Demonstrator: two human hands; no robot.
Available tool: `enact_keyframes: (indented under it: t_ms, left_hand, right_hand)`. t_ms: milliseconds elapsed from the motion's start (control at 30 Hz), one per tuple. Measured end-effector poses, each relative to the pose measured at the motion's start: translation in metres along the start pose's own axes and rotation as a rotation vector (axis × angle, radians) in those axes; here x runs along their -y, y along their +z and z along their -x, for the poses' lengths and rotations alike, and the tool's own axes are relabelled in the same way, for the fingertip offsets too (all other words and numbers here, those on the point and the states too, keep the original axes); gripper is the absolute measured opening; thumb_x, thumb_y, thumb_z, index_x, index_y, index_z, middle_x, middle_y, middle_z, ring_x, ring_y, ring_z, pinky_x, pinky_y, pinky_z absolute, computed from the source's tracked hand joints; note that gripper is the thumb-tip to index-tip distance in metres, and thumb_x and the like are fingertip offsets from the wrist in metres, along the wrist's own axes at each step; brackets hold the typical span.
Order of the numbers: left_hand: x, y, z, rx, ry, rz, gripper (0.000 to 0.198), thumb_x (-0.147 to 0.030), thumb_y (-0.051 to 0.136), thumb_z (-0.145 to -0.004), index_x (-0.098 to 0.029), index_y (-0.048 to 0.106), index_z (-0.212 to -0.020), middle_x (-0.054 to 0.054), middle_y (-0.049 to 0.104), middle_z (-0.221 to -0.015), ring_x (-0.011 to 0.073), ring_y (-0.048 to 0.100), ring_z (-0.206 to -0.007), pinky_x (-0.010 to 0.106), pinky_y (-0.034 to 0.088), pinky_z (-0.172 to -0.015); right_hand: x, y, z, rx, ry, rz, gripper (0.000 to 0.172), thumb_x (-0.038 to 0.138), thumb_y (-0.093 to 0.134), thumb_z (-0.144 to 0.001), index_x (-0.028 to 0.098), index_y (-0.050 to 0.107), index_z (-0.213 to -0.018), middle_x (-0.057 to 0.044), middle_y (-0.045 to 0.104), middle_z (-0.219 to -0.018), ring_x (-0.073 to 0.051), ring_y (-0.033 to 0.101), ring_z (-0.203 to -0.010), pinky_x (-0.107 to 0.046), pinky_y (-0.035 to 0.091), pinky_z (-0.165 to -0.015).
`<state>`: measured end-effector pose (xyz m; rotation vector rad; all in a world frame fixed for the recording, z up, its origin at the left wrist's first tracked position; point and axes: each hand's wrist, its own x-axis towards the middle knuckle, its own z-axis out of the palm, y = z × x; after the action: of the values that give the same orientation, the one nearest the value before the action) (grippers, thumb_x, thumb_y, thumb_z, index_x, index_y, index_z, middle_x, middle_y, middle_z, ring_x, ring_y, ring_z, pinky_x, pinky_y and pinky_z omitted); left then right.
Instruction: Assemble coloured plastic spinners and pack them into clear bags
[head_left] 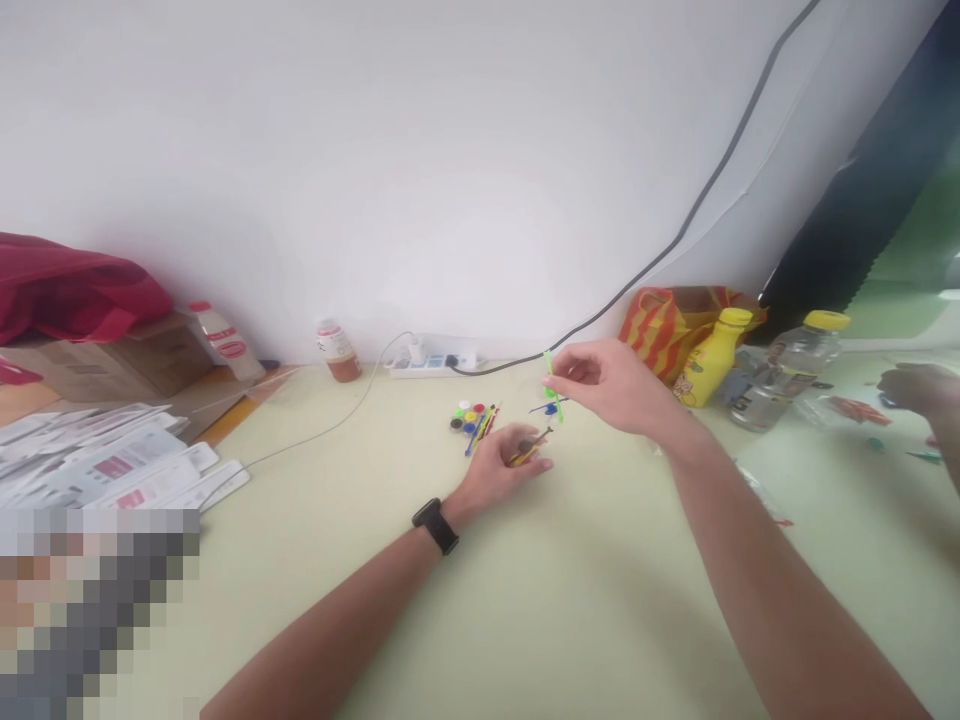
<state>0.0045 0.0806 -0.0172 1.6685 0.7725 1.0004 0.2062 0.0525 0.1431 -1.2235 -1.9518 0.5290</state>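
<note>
My right hand (611, 385) is raised over the table, thumb and fingertips closed on a thin bright green plastic stick (557, 400). Lower and to its left, my left hand (501, 468) lies with its fingers curled around small yellow and black plastic pieces (523, 455); a dark stick end pokes out past the fingertips. Below the green stick are blue plastic pieces (551, 408), partly hidden by it. Beyond my left hand sit several round coloured discs (470, 416) and a bundle of thin coloured sticks (480, 432).
A power strip (435, 366) with cables lies along the wall. Bottles stand at the back, one with red drink (341, 355), one yellow (712, 360), one clear (784, 370). Stacked white cards (135, 465) are at left. Another person's hand (922, 388) is at far right.
</note>
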Motion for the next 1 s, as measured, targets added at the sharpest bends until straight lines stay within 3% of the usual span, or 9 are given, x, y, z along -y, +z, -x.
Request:
enact_keyframes:
  t_ms: [167, 300, 533, 733, 867, 1000]
  left_hand:
    - [-0.003, -0.001, 0.002, -0.03, -0.011, -0.083, 0.046, -0.042, 0.084, -0.081, -0.019, 0.069, -0.118, 0.009, 0.074, -0.113, 0.0276, 0.069, -0.107, 0.039, 0.055, -0.093]
    - [-0.007, 0.0, 0.003, 0.006, 0.003, -0.009, 0.04, -0.042, 0.082, -0.083, -0.019, 0.07, -0.113, 0.008, 0.075, -0.109, 0.0265, 0.071, -0.104, 0.038, 0.056, -0.091]
    - [-0.002, 0.001, 0.002, 0.016, 0.009, 0.023, 0.043, -0.044, 0.081, -0.084, -0.019, 0.068, -0.117, 0.009, 0.074, -0.114, 0.0272, 0.072, -0.108, 0.039, 0.055, -0.096]
    - [0.001, 0.0, 0.0, 0.026, 0.0, 0.034, 0.041, -0.041, 0.08, -0.085, -0.019, 0.066, -0.117, 0.009, 0.074, -0.113, 0.0267, 0.072, -0.107, 0.039, 0.055, -0.095]
    - [-0.003, 0.001, 0.0, 0.021, 0.009, 0.049, 0.042, -0.039, 0.082, -0.084, -0.018, 0.067, -0.116, 0.01, 0.074, -0.114, 0.0266, 0.071, -0.11, 0.037, 0.054, -0.095]
    - [-0.007, 0.001, 0.001, -0.012, 0.0, 0.013, 0.042, -0.04, 0.082, -0.084, -0.019, 0.068, -0.117, 0.009, 0.075, -0.113, 0.0258, 0.071, -0.107, 0.036, 0.054, -0.093]
  right_hand:
    - [0.002, -0.004, 0.002, -0.017, 0.05, -0.041, 0.025, 0.045, 0.074, -0.086, 0.021, 0.07, -0.083, -0.003, 0.073, -0.08, -0.02, 0.07, -0.073, -0.029, 0.052, -0.062]
    - [0.003, 0.0, 0.001, -0.022, 0.05, -0.036, 0.023, 0.043, 0.074, -0.086, 0.02, 0.07, -0.083, -0.004, 0.073, -0.078, -0.021, 0.071, -0.072, -0.029, 0.052, -0.059]
    - [-0.002, 0.019, -0.005, -0.092, -0.028, -0.138, 0.023, 0.041, 0.07, -0.091, 0.019, 0.066, -0.083, -0.003, 0.071, -0.083, -0.019, 0.07, -0.074, -0.031, 0.055, -0.067]
    - [-0.011, 0.018, -0.009, -0.201, -0.037, -0.242, 0.032, 0.049, 0.076, -0.085, 0.02, 0.064, -0.088, -0.004, 0.071, -0.087, -0.02, 0.07, -0.075, -0.033, 0.057, -0.071]
    - [-0.01, 0.017, -0.008, -0.251, -0.051, -0.16, 0.03, 0.049, 0.073, -0.087, 0.02, 0.065, -0.083, -0.004, 0.072, -0.084, -0.02, 0.069, -0.078, -0.032, 0.056, -0.073]
    - [-0.01, 0.021, -0.008, -0.181, -0.073, 0.015, 0.024, 0.039, 0.071, -0.089, 0.02, 0.066, -0.075, -0.002, 0.071, -0.078, -0.019, 0.065, -0.074, -0.031, 0.05, -0.069]
